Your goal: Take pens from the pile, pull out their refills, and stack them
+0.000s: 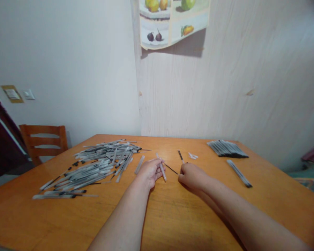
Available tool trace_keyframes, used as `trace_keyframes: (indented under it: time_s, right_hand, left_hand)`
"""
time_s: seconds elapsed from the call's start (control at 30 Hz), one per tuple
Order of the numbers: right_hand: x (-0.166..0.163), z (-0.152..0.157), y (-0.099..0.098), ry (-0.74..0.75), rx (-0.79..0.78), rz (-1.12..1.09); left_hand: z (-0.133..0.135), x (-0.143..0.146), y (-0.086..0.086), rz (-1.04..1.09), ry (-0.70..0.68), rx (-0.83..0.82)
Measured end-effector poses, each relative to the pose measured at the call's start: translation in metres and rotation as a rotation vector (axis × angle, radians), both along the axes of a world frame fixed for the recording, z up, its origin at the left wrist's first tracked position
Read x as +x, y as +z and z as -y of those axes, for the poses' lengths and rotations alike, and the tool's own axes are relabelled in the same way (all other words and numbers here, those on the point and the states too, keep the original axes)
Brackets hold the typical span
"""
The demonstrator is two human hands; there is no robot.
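Observation:
Both my hands rest on an orange wooden table [172, 216] near its middle. My left hand [149, 171] is closed round a clear pen barrel [161, 168] that sticks out toward the wall. My right hand [191, 176] is pinched on a thin dark pen refill [171, 169] whose tip points left toward the barrel; a second dark-tipped piece [180, 156] rises behind the fingers. A large loose pile of clear barrels and black parts [94, 165] lies to the left of my left hand.
A neat stack of finished pens [227, 149] lies at the far right, with one single pen [239, 173] nearer. Small white bits [192, 156] lie behind my right hand. A wooden chair [43, 141] stands at the left; walls close the back.

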State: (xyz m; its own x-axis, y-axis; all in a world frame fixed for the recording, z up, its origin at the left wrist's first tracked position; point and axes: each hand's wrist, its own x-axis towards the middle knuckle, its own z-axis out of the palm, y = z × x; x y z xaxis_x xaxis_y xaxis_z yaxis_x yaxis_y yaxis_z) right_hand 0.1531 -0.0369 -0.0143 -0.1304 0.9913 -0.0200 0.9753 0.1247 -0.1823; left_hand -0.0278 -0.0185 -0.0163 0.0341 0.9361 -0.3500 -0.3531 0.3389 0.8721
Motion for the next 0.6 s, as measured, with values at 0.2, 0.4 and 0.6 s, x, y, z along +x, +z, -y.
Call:
trace_keyframes:
  time_s: [0.2, 0.4, 0.6]
  right_hand:
    - [0.008, -0.002, -0.007, 0.036, 0.015, -0.087]
    - [0.011, 0.0, -0.012, 0.106, 0.013, -0.205]
    - [0.008, 0.008, -0.012, 0.156, 0.085, -0.267]
  left_hand:
    - [-0.001, 0.002, -0.003, 0.055, -0.033, -0.011]
    - [0.001, 0.006, -0.005, 0.131, -0.051, -0.011]
    - [-0.003, 0.008, -0.008, 0.207, 0.014, 0.017]
